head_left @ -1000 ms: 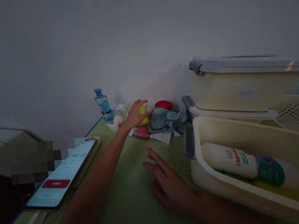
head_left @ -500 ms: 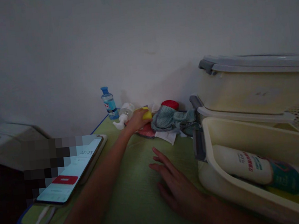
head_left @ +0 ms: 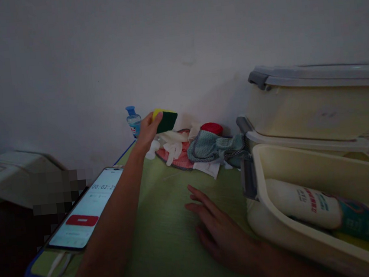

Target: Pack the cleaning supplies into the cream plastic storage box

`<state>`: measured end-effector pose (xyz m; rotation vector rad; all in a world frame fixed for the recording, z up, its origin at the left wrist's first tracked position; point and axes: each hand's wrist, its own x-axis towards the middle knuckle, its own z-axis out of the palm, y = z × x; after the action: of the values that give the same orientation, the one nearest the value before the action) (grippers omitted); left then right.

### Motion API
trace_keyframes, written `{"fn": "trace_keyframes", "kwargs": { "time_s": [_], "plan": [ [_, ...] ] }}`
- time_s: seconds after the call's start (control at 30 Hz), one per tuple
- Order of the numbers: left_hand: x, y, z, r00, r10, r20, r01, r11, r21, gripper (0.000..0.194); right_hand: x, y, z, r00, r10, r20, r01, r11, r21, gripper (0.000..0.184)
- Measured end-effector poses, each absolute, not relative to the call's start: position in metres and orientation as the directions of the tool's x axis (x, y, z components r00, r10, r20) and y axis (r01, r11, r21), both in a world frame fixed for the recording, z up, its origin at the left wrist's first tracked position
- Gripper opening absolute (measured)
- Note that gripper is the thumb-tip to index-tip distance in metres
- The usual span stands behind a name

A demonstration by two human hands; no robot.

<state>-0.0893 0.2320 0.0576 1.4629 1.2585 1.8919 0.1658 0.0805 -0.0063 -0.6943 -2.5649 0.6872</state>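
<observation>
My left hand grips a yellow and dark green scouring sponge, raised above the far end of the table. Beneath and right of it lie whitish gloves, a red cloth and a grey-green mesh cloth, heaped together. Just behind that hand stands a blue bottle, its lower part hidden. A white pump head shows below the wrist; its bottle is mostly covered. My right hand rests low over the green table, fingers apart and holding nothing, left of the cream bin.
An open cream bin on the right holds a white and green bottle. A lidded cream box stands behind it. A phone with a cable lies at the left table edge. A red round object sits near the wall.
My left hand has lifted the sponge off the heap, up and to the left, uncovering the gloves and more red cloth. My right hand has stayed nearly still.
</observation>
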Motion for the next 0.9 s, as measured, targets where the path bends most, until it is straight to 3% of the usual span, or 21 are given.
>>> {"fn": "trace_keyframes", "kwargs": {
  "time_s": [0.17,0.27,0.4,0.53,0.7,0.9],
  "plan": [
    [-0.078,0.229,0.066,-0.286,0.781,0.555,0.071,-0.561,0.825,0.044,0.165,0.081,-0.007,-0.801,0.550,0.238,0.357,0.757,-0.546,0.047],
    [-0.069,0.228,0.062,-0.104,0.812,0.574,0.227,-0.542,0.809,0.051,0.165,0.080,-0.006,-0.804,0.546,0.233,0.360,0.761,-0.540,0.045],
    [-0.061,0.227,0.048,0.221,0.916,0.334,0.513,-0.401,0.759,0.044,0.166,0.081,-0.007,-0.807,0.546,0.227,0.363,0.760,-0.539,0.047],
    [-0.062,0.233,0.032,0.066,0.964,0.259,0.740,-0.221,0.635,0.044,0.166,0.081,-0.007,-0.816,0.534,0.224,0.360,0.771,-0.526,0.046],
    [-0.067,0.239,0.016,-0.046,0.965,0.258,0.828,-0.107,0.551,0.038,0.166,0.081,-0.004,-0.821,0.527,0.218,0.357,0.774,-0.523,0.045],
    [-0.070,0.236,0.019,-0.236,0.882,0.409,0.843,-0.023,0.537,0.017,0.166,0.081,-0.005,-0.827,0.520,0.213,0.347,0.771,-0.534,0.044]
  ]
}}
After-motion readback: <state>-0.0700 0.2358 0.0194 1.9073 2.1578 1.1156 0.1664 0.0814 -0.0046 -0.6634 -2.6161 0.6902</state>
